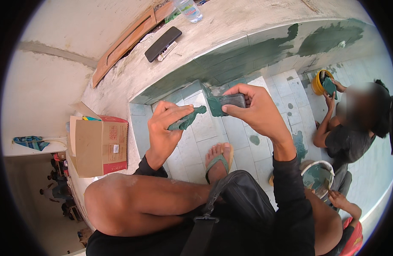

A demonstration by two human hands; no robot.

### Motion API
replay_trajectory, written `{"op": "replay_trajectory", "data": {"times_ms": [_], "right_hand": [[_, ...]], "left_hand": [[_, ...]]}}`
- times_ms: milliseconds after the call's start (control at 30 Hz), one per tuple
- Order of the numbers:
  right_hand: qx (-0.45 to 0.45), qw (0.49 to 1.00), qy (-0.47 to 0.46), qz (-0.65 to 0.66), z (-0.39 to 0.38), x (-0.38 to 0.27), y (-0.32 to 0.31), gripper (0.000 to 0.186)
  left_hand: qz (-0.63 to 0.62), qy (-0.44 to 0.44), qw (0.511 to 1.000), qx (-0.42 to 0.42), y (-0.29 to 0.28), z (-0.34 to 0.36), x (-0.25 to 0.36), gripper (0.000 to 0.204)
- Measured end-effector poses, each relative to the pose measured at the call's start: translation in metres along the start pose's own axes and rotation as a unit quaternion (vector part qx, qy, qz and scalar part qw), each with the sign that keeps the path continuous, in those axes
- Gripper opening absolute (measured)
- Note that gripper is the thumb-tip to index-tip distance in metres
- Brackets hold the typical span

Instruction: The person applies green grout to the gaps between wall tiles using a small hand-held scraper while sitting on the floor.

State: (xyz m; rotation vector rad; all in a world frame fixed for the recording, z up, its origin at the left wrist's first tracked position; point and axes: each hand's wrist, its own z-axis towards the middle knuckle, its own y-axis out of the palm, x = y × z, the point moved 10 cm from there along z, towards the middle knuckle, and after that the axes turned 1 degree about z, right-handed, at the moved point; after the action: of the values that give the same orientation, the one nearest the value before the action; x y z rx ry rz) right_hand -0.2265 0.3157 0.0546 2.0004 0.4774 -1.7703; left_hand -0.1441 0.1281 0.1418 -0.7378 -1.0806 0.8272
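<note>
My left hand (164, 128) is closed on a green paste-coated piece (186, 120), perhaps a flexible scraper or rag. To its right, my right hand (252, 109) grips a dark rectangular pad (233, 99) whose left end is smeared with thick green paste (214, 106); the two held pieces are close, with a small gap between them. Below them is a white tiled step (241, 136), with pale blue-green tiles and scattered green smears. My sandalled foot (218, 168) rests on the tiles.
A plastic bottle (188, 9) and black phone (163, 44) lie on the rough ledge. A cardboard box (98, 147) stands left. At right, a co-worker (350, 136) holds a yellow bucket (317, 83); another person's hand (337, 198) is at a paste pail (309, 175). Distant people (57, 192) show through an opening.
</note>
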Motion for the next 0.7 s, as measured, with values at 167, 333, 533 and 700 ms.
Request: {"op": "replay_trajectory", "data": {"times_ms": [167,333,533,700], "right_hand": [[0.019,0.999,0.001,-0.045,-0.01,0.0,0.004,0.029],[0.028,0.998,0.017,-0.06,-0.016,0.008,0.008,0.03],[0.004,0.997,0.025,-0.075,-0.015,0.014,0.011,0.029],[-0.016,0.995,-0.006,-0.097,-0.009,0.019,0.02,0.029]], "left_hand": [[0.019,0.055,0.998,-0.008,-0.001,-0.001,0.022,0.046],[0.018,0.085,0.996,-0.024,0.004,0.0,0.029,0.046],[0.019,0.112,0.992,-0.048,0.014,-0.005,0.032,0.042],[0.035,0.115,0.991,-0.065,0.02,-0.008,0.03,0.039]]}}
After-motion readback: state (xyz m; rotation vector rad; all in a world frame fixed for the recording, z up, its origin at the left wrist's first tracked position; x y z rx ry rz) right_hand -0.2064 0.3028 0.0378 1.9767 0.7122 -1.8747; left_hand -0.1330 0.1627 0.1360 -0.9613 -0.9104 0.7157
